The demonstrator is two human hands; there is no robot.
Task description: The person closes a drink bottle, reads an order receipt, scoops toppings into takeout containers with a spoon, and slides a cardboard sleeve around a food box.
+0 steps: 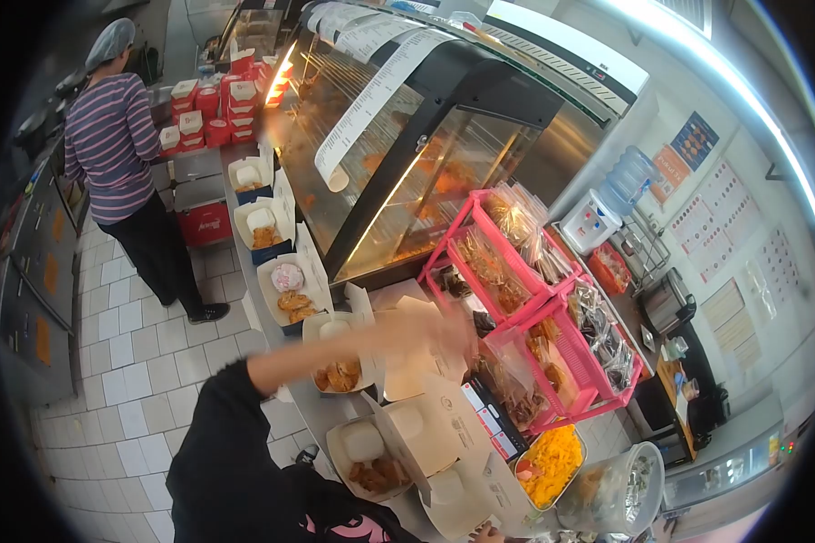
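Note:
My left hand [417, 337], smeared by motion, stretches from a black sleeve over the row of open boxes, close to the pink baskets. Its fingers are not clear. Beneath that forearm is an open box [335, 357] with browned fried pieces and a pale round wrapped item. Nearer me, another open box [362, 455] holds fried pieces and a white wrapped lump. At the bottom edge, only part of my right hand [487, 534] shows, beside an open box with a pale item [453, 496]; its grip is cut off.
Pink baskets [598, 385] hold bagged items. In front are a tray of yellow shredded food [552, 463] and a clear bucket [638, 489]. A heated glass cabinet [444, 181] carries long receipts [371, 109]. Stacked red boxes [235, 100] and a person in stripes [113, 149] are further back.

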